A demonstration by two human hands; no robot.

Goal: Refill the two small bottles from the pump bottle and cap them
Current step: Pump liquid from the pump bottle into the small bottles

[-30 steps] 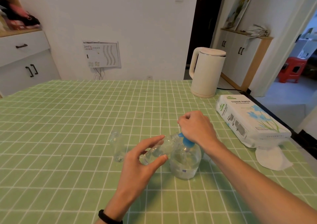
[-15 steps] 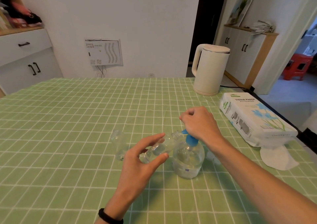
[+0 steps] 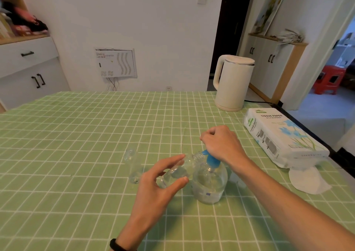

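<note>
Left hand [image 3: 159, 185] pinches one small bottle [image 3: 179, 171] between thumb and fingertips, a narrow grip on the clear body, black wristband [image 3: 119, 248] at the wrist; bottle is tilted, open mouth up and to the right, touching or just beside the blue pump head [image 3: 211, 159], can't tell which. Second small bottle [image 3: 133, 166] stands upright and uncapped on the green checked tablecloth [image 3: 76, 135], just left of that hand, not touched. Pump bottle [image 3: 209, 183] stands upright right of the held bottle, clear, partly filled, label low on its body. Right hand [image 3: 222, 145] sits on top of the pump head with fingers curled down around it, forearm running off to the lower right. Further right and at the back of the table, a cream kettle [image 3: 233, 83]; near the right edge a pack of tissue paper [image 3: 282, 141] lying flat, one loose tissue [image 3: 307, 179] sticking out of its near end
</note>
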